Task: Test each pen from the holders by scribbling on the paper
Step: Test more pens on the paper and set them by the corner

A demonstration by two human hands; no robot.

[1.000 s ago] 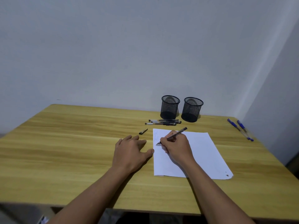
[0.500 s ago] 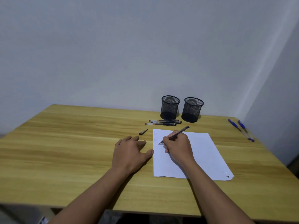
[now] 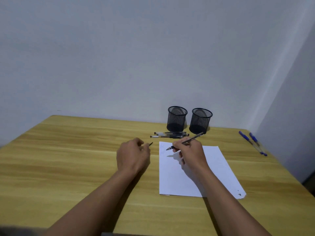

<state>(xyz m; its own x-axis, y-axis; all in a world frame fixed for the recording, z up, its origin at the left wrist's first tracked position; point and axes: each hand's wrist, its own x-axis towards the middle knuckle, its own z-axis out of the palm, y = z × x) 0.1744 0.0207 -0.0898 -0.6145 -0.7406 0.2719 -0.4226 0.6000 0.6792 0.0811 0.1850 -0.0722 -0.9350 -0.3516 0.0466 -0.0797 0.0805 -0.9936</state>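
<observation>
Right hand point(image 3: 189, 150) pinches pen point(image 3: 194, 137); tip hovers over top-left corner of paper point(image 3: 213, 167), barrel slanting back-right. Cap point(image 3: 151, 143) lies on table point(image 3: 68, 159) just left of paper. Left hand point(image 3: 133, 155) nearer, fingers curled at it, grip unclear. Recapping likely next.

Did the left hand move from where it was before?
Yes. The left hand has drawn away from the paper and forward to the pen cap, fingers now curled.

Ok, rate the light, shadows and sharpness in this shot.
Head view: dim, flat light with no glare; the pen casts a soft shadow on the paper just below its tip; the wall corner at right leans and curves, a wide-angle effect; the scribbles are too faint to read.
</observation>
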